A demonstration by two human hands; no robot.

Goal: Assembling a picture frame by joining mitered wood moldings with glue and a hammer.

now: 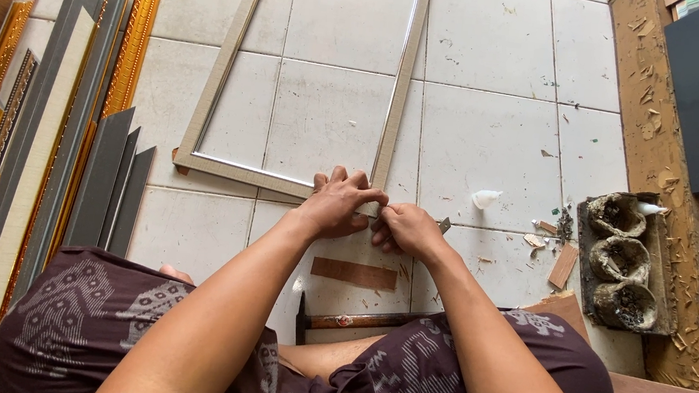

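- The near right corner of a pale grey-beige picture frame (291, 184), lying flat on the white tiled floor (491, 142), is covered by both hands; the joint itself is hidden beneath them.
- The left hand (338, 204) is laid over the corner with fingers curled down, pressing on the moulding. Whether anything is enclosed in it cannot be told.
- The right hand (406, 228) is closed, fingertips pinched just beside the left; a small grey tip (444, 224) protrudes at its far side, but its nature cannot be made out.
- Risk, corner slip: since the frame rests loose on smooth tile, pressure from one side could probably push the mitre out of alignment.
- Risk, fingers: with both hands crowded on one small point, a slip of the pinched item could likely catch a fingertip.
- Risk, surface marks: wood chips and scraps (544, 237) scattered near the right hand could be dragged under the moulding and scratch it.
- Risk, the hammer (355, 319): it lies between the legs, close under the forearms, where it could be knocked by a knee.
- Stacked mouldings (72, 153) at the left and a crusted three-cup holder (621, 261) at the right stand well apart from the corner.
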